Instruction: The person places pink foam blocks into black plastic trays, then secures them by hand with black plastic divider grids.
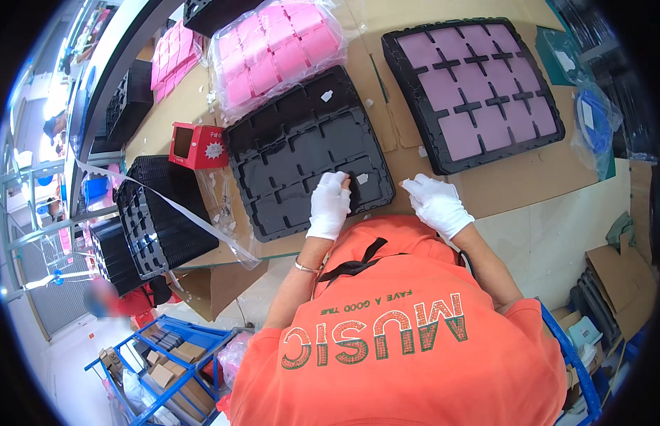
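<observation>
Both hands wear white gloves with some bare fingertips showing. My left hand (330,204) is over the near part of a black plastic tray (276,207) divided into shallow compartments. Its fingers are pinched together; what they hold, if anything, I cannot make out. A small white scrap (362,179) lies in the tray beside those fingers. Just off the tray's right edge, my right hand (440,206) hovers near the table edge with its fingers drawn together, their contents too small to tell. Farther right lies a second black tray (431,145), its compartments showing mauve-pink sheets.
Behind the near tray sits a plastic-wrapped stack of pink sheets (280,50). A red box (196,145) stands left of the tray, by stacked black trays (166,213). Cardboard (504,188) covers the table. A blue roll in plastic (594,121) lies far right.
</observation>
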A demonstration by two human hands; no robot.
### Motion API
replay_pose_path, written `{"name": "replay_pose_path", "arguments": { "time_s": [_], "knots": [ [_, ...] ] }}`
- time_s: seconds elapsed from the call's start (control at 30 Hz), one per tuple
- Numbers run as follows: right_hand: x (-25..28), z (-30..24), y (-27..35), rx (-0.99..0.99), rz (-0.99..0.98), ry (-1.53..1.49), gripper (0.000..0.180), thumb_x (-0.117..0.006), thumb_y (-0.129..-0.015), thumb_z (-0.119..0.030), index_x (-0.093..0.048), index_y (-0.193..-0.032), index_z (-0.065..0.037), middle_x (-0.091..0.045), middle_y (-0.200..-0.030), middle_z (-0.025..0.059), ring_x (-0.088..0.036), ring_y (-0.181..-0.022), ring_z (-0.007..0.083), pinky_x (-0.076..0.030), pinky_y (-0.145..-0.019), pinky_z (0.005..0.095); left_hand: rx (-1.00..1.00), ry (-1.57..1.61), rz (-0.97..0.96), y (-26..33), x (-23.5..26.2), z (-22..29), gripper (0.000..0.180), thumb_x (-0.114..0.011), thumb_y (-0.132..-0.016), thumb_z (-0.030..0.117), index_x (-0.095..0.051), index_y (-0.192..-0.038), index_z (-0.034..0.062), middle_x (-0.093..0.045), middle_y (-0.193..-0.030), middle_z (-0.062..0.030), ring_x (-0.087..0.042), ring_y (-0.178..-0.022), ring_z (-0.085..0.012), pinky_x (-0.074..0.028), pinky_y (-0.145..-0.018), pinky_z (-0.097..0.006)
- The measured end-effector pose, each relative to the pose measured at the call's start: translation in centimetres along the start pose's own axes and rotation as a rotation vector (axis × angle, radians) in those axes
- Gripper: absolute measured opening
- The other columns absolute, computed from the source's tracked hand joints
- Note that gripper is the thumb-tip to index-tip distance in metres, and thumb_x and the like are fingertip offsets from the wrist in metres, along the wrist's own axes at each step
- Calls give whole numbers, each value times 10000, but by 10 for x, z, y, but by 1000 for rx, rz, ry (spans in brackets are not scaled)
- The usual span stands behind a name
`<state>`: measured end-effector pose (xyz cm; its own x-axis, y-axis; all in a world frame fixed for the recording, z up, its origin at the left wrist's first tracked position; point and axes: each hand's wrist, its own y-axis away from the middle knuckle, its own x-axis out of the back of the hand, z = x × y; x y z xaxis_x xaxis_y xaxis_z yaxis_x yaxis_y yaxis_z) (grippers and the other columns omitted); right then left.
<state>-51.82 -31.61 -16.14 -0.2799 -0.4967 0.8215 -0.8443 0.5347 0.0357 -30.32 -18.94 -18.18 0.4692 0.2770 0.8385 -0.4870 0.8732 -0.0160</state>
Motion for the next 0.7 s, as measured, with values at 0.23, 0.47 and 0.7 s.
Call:
{"name": "replay_pose_path", "arguments": {
  "time_s": [0.23,0.47,0.7],
  "knots": [
    [-1,-7,-13,18,-84,36,229,-565,-831,-124,-633,-1050,-122,-612,-873,100,-642,-732,320,-512,-638,442,-356,-285,-242,-7,8,9,234,-604,-802,77,-643,-1032,85,-578,-881,-113,-638,-740,-294,-528,-627,-404],
    [-2,-2,-10,-2,-75,38,245,-577,-836,-133,-638,-1073,-120,-612,-886,91,-638,-749,318,-516,-662,431,-565,-550,-251,-13,1,17,161,-573,-886,118,-635,-995,16,-596,-859,-112,-620,-689,-241,-508,-590,-374],
    [0,1,-4,-31,-71,21,241,-574,-832,-130,-634,-1064,-107,-616,-901,97,-642,-735,320,-510,-652,438,-104,-255,-226,-6,-15,18,153,-603,-892,216,-665,-933,82,-621,-893,-135,-653,-684,-353,-539,-603,-451]
  ]
}}
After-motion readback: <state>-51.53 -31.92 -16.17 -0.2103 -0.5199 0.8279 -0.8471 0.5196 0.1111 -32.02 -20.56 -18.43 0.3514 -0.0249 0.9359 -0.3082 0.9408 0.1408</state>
